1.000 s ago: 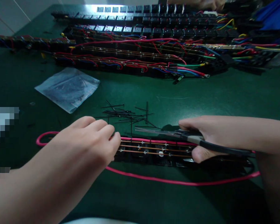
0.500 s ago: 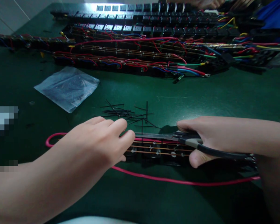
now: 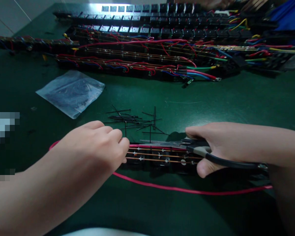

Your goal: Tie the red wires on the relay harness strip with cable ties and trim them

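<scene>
My left hand (image 3: pixel 105 144) is curled over a dark strip (image 3: pixel 159 160) with copper-coloured rods along its top. Its fingertips are hidden, and I cannot make out what they pinch. A thin black cable tie (image 3: pixel 125 129) stands up beside its fingers, and another cable tie (image 3: pixel 150 136) rises farther right on the strip. My right hand (image 3: pixel 218 142) holds scissors (image 3: pixel 202 150) whose blades point left along the strip's far edge; its thumb lies near the rods. A red wire (image 3: pixel 186 191) runs along the strip, loops at the left and comes back in front.
Behind the strip lies a loose pile of black cable ties (image 3: pixel 127 118). A clear plastic bag (image 3: pixel 72 93) is to their left. Several wired strips (image 3: pixel 118 64) fill the back of the green table (image 3: pixel 142 213). Another person's hands (image 3: pixel 253 5) show at the top right.
My left hand has moved a little left along the strip, uncovering more rods and the upright cable tie beside it. My right hand with the scissors has barely shifted.
</scene>
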The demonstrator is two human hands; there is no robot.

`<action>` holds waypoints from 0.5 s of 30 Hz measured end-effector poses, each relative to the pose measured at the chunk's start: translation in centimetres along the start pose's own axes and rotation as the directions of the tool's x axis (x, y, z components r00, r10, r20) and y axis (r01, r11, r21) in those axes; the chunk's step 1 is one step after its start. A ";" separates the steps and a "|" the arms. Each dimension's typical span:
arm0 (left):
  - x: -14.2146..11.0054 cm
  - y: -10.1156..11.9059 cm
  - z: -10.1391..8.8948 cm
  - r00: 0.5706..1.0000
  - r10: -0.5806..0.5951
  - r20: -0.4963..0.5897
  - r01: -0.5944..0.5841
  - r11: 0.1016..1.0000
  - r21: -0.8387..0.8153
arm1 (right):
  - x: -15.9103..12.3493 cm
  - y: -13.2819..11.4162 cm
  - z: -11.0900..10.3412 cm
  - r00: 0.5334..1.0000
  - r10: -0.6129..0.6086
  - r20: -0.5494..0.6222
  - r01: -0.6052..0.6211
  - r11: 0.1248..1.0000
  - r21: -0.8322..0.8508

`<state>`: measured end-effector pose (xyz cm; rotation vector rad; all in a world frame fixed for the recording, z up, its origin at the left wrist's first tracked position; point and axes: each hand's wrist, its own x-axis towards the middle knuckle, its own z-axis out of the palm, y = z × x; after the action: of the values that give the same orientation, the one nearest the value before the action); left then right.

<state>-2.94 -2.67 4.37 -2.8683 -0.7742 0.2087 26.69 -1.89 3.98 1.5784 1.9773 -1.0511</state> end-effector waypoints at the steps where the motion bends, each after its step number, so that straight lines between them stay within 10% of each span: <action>1: 0.0 0.0 -0.1 1.000 0.001 -0.001 -0.001 1.000 -0.008 | 0.0 -0.1 0.0 1.000 0.020 0.017 -0.020 1.000 0.001; 15: 0.5 0.7 -0.3 1.000 0.017 0.002 -0.017 1.000 -0.012 | -0.4 -1.1 -0.1 0.997 0.028 0.074 -0.026 0.999 -0.023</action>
<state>-2.11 -3.06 4.46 -2.8871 -0.7543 0.2098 25.83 -2.14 4.67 1.5278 1.9065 -1.0587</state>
